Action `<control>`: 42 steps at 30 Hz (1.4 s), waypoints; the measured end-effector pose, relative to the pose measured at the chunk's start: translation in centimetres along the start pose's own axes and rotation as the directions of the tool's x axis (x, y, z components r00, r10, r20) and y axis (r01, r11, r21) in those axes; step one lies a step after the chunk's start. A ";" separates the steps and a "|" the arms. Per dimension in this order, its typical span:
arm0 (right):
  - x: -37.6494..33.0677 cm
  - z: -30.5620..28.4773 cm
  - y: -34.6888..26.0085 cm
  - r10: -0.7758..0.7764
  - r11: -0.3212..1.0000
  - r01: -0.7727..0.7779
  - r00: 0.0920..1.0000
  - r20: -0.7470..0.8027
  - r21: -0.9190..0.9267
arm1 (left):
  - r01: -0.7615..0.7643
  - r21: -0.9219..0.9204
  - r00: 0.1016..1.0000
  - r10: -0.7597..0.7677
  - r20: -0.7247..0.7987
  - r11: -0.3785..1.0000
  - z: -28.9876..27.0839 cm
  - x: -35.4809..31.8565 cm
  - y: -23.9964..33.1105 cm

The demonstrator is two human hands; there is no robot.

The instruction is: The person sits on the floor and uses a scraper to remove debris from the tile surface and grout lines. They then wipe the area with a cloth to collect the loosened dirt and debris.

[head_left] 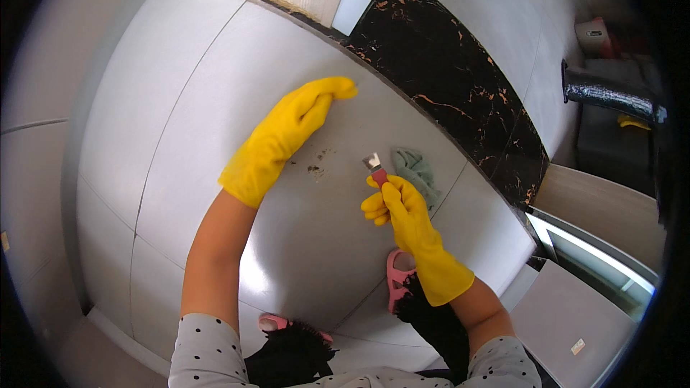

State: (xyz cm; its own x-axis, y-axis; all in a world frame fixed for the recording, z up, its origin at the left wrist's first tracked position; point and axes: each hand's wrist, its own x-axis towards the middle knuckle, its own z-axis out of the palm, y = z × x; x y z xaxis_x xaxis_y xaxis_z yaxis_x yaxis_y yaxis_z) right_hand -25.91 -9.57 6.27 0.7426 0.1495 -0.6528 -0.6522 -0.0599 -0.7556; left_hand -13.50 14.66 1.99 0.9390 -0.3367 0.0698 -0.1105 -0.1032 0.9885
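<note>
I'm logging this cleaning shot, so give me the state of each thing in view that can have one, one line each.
Left hand: yellow-gloved, open, flat on the floor tile.
Right hand: yellow-gloved, fingers closed round the scraper handle.
Scraper: held, blade end up, off the debris.
Debris patch: loose crumbs on the tile.
Green cloth: crumpled, lying on the floor.
Pink sandal: worn.

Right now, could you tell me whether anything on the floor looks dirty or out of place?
Yes: dark specks mark the pale floor tile between the hands, just left of the scraper, and a crumpled green cloth lies beside it.
</note>
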 end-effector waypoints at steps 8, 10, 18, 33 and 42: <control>2.1 1.6 1.3 -0.137 0.978 0.164 0.971 -0.195 0.130 | -0.021 0.129 0.986 -0.001 0.167 0.991 1.3 4.2 -1.9; 2.1 1.6 1.3 -0.117 0.983 0.141 0.974 -0.195 0.115 | -0.085 0.171 0.958 0.033 0.286 0.982 1.4 2.7 -2.2; 2.3 -0.1 -0.1 -0.124 0.985 0.088 0.957 -0.264 -0.145 | -0.128 0.138 0.839 0.033 0.543 0.982 0.1 -4.0 -2.1; 12.5 -0.5 -9.0 -0.282 -0.431 -0.076 0.958 0.054 -0.899 | -0.018 0.231 0.998 0.002 0.070 0.973 -0.2 -4.3 -1.1; 12.4 -0.7 -9.4 -0.247 -0.481 -0.042 0.965 0.089 -0.876 | -0.065 0.266 0.998 0.058 0.036 0.962 -0.4 -4.8 -1.6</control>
State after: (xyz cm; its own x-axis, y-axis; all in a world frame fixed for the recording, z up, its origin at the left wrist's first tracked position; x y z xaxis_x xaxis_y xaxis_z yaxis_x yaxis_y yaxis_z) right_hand -10.46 -7.86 5.20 0.8640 0.2472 -0.4387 0.4158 -0.8416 0.3447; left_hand -17.67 16.84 0.16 0.9189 -0.3752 0.1221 -0.2542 -0.3261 0.9105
